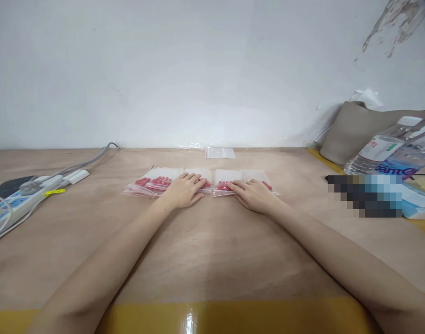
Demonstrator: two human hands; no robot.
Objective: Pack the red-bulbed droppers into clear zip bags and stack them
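Note:
Two flat stacks of clear zip bags with red pieces inside lie side by side on the brown paper-covered table [212, 250]. My left hand [184, 190] rests palm down on the left stack [153, 183], fingers spread over its right end. My right hand [254, 194] lies palm down on the right stack [245, 181], covering its lower middle. Neither hand grips anything. An empty clear zip bag [219, 152] lies farther back near the wall.
A white power strip [24, 197] with grey cables sits at the left. At the right are a beige cushion [358, 130], a plastic water bottle [393, 150] lying down, and a blurred dark object [365, 195]. A yellow strip runs along the table's near edge.

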